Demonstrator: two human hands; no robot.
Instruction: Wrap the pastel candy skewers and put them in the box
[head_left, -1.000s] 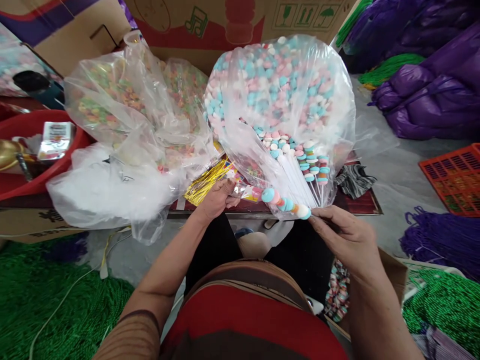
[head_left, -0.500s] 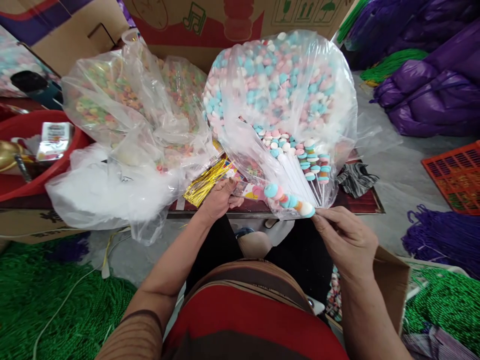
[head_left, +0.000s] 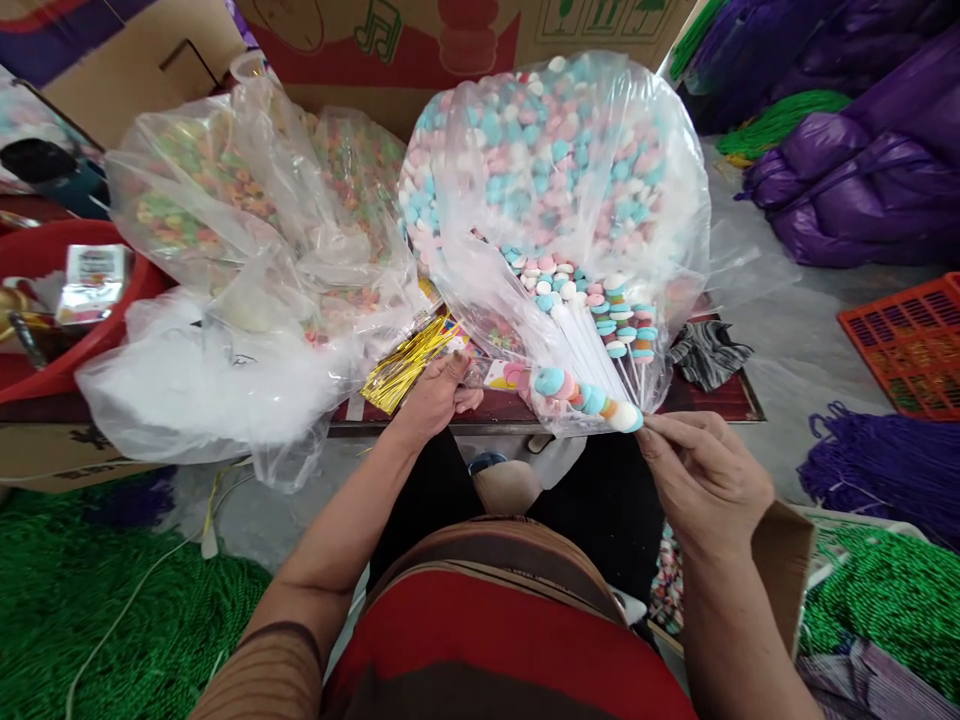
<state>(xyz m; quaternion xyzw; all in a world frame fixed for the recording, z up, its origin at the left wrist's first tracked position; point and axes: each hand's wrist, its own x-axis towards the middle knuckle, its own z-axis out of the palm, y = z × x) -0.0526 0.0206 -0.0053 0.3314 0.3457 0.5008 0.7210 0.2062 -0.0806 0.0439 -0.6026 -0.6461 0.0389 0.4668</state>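
Observation:
A skewer of blue, pink, orange and white candies (head_left: 589, 398) lies slanted in front of my body at the table edge. My right hand (head_left: 705, 470) pinches its lower right end. My left hand (head_left: 442, 392) is closed on a clear wrapper with a printed label (head_left: 502, 375), which extends toward the candies' upper left end. Just beyond my left hand lie gold twist ties (head_left: 405, 372). Behind the skewer are white sticks (head_left: 589, 350) and finished candy skewers (head_left: 628, 325), on the open bag of blue, pink and white candies (head_left: 555, 170).
At the left are a bag of ring candies (head_left: 202, 200), a heap of clear plastic bags (head_left: 195, 375) and a red basin (head_left: 135, 300). A striped cloth (head_left: 709, 355) lies at the table's right end; an orange crate (head_left: 907, 340) stands beyond.
My right hand has moved slightly right with the candy skewer. My left hand keeps its hold on the wrapper. The whole view has shifted a little.

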